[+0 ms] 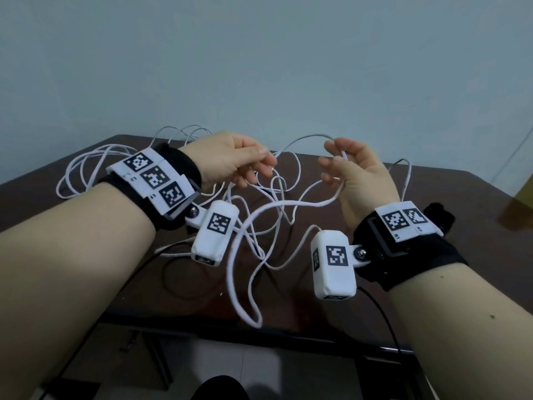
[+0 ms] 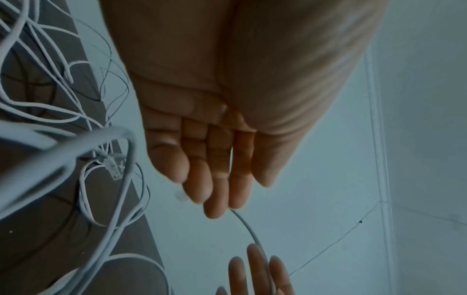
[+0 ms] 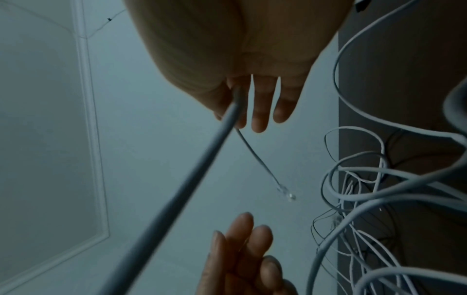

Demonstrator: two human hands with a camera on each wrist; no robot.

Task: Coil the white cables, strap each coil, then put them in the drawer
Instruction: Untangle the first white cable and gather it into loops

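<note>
Both hands lifting one white cable (image 1: 302, 140) clear of tangle, likely separating it to start coil. Left hand (image 1: 230, 160) pinching strand at fingertips; right hand (image 1: 354, 174) gripping it between thumb and curled fingers, plug end (image 3: 285, 191) dangling free. Rest of white cables (image 1: 86, 168) sprawling loose over dark brown tabletop (image 1: 432, 197). Pale blue wall (image 1: 259, 53) behind. Drawer not showing.

Before us we have one dark brown table (image 1: 432, 255), glossy top, its far edge against a pale blue-grey wall. On it we list a loose tangle of white cables (image 1: 83, 171), uncoiled, looping over one another from the far left corner across the middle; a thin black cable (image 1: 173, 272) curving near the front edge; and a small black item (image 1: 439, 216) at right, which we cannot identify.
</note>
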